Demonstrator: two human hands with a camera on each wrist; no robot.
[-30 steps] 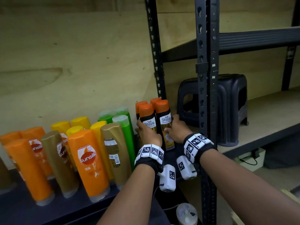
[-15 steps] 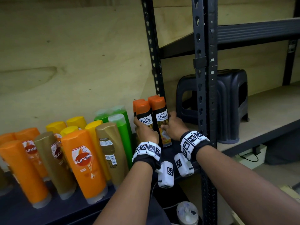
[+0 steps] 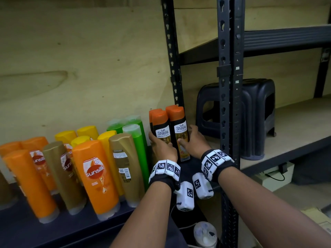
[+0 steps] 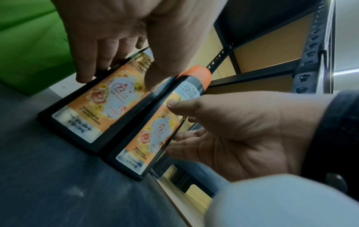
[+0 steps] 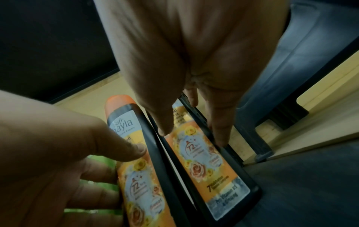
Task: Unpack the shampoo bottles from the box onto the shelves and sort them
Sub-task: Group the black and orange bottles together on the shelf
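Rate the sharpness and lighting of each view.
Head view: evenly lit, sharp, Shayla bottles legible, uprights bowed by the wide lens. Left wrist view: dim, left hand blurred close up. Right wrist view: darkest, right hand soft, label small print smeared.

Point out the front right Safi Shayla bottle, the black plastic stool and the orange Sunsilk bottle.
front right Safi Shayla bottle (image 3: 180, 128), head view, on its white label.
black plastic stool (image 3: 258, 111), head view, on its side wall.
orange Sunsilk bottle (image 3: 95, 173), head view, on its red logo.

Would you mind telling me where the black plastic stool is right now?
In the head view, the black plastic stool sits on the wooden shelf right of the dark upright post, just beyond the right hand and the black Shayla bottles.
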